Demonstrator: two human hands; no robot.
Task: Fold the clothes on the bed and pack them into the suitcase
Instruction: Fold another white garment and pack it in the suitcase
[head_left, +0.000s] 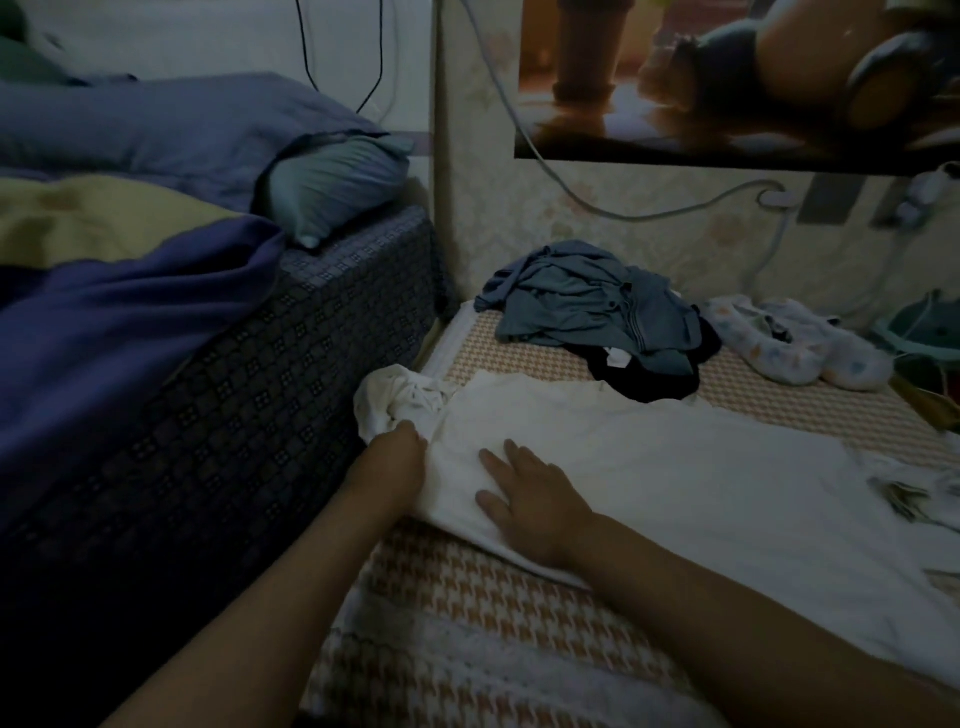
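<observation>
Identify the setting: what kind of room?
Likely a bedroom: a purple-blue duvet and grey-green pillow on a raised bed, beside a low orange houndstooth mattress with a white garment spread on it.

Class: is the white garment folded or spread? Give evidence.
Mostly spread: the white garment lies flat across the mat, one end bunched at the left hand.

Dim room, pale wallpaper (571, 244), poster (727, 78), cable (623, 210), dark patterned mattress (260, 364)

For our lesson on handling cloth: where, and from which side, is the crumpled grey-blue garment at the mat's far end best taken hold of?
Probably pinch the raised folds atop the grey-blue garment, coming from above. It lies heaped, partly over a black garment, so a top grip should lift it alone, not drag both.
</observation>
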